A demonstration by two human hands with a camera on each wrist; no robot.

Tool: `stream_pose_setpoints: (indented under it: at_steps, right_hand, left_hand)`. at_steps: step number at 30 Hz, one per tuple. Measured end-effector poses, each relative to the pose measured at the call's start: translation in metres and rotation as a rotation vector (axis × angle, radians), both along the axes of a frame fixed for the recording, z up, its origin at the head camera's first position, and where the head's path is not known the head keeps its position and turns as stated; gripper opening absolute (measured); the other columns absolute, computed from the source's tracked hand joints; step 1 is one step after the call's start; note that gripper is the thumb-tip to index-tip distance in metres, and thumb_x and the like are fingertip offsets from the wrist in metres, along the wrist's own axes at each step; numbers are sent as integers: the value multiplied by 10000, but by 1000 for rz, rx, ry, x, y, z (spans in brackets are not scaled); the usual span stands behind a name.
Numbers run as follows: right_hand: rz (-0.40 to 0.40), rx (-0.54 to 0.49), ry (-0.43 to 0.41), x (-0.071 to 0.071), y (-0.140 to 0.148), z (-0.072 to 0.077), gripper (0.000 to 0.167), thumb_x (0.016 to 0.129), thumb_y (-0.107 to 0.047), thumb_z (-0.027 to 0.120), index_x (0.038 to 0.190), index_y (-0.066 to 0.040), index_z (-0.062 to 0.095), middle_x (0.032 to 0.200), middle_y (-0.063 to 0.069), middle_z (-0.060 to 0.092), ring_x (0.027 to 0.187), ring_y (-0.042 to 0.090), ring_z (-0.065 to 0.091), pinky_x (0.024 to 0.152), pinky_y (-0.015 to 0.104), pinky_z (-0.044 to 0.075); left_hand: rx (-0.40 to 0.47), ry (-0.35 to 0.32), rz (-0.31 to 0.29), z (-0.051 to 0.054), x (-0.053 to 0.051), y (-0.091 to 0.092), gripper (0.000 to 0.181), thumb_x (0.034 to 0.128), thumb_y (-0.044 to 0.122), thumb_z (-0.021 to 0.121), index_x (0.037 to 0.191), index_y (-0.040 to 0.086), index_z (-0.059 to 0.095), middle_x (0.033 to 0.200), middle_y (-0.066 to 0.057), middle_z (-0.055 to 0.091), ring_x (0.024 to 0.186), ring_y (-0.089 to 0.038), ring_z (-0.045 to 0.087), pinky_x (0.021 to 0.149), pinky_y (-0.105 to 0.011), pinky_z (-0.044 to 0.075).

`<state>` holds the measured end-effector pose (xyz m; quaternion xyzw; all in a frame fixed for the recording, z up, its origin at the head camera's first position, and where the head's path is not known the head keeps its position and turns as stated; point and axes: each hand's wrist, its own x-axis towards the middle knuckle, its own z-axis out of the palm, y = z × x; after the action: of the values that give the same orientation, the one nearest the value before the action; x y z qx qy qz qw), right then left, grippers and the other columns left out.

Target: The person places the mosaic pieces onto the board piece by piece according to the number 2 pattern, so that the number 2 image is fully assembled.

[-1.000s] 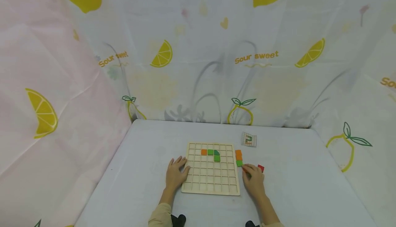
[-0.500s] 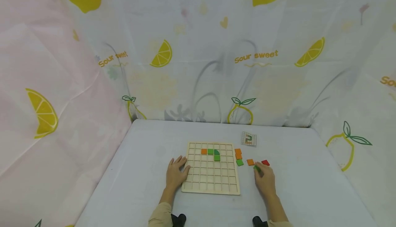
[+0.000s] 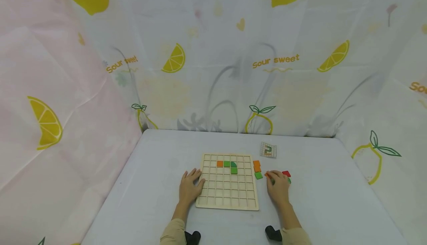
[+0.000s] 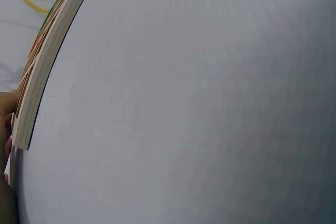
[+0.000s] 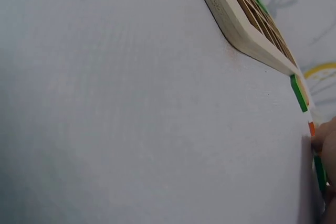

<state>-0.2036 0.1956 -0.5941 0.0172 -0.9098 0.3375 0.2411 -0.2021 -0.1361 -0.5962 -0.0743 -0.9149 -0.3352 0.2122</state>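
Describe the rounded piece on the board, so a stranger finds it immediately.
On the white table lies a wooden grid board. In its far part, the dark green piece sits right of one light green square, directly behind another. Unlike both, it has one rounded corner.

Can't read the tiny card (image 3: 268,150). Can't tell pinch from touch on the orange tile (image 5: 312,128) mostly hidden by the right hand (image 3: 278,186). Barely see the left hand (image 4: 4,129), chopped off in its wrist view.

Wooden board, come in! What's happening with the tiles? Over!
Left hand on wooden board, left edge. Right hand at orange tile, grip unclear. Four tiles in grid. Right hand partly hiding green tile.
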Motion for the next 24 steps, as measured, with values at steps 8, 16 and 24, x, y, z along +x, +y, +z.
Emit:
stream_pose_setpoints:
  at_steps: [8, 16, 24]
  right_hand:
    - [-99, -161, 115, 21, 13, 0, 280, 733, 80, 675, 1010, 120, 653, 1066, 306, 577, 1000, 455, 492, 827, 542, 438]
    - [-224, -20, -142, 51, 30, 14, 390, 769, -167, 738, 1029, 107, 640, 904, 250, 601, 885, 409, 526, 738, 515, 443]
    - [-210, -73, -40, 42, 30, 4, 308, 779, -79, 712, 990, 127, 626, 916, 282, 567, 888, 431, 505, 715, 509, 417]
  left_hand:
    - [8, -6, -1, 0, 1, 0, 338, 785, 159, 725, 1077, -6, 681, 1133, -138, 668, 1141, -324, 582, 1094, -524, 311]
    - [0, 10, 4, 0, -1, -1, 339, 779, 158, 728, 1073, -5, 683, 1129, -138, 669, 1136, -324, 585, 1094, -519, 311]
    - [7, 17, 3, -1, 0, 1, 335, 769, 146, 732, 1061, -11, 686, 1115, -146, 673, 1121, -332, 593, 1084, -527, 321]
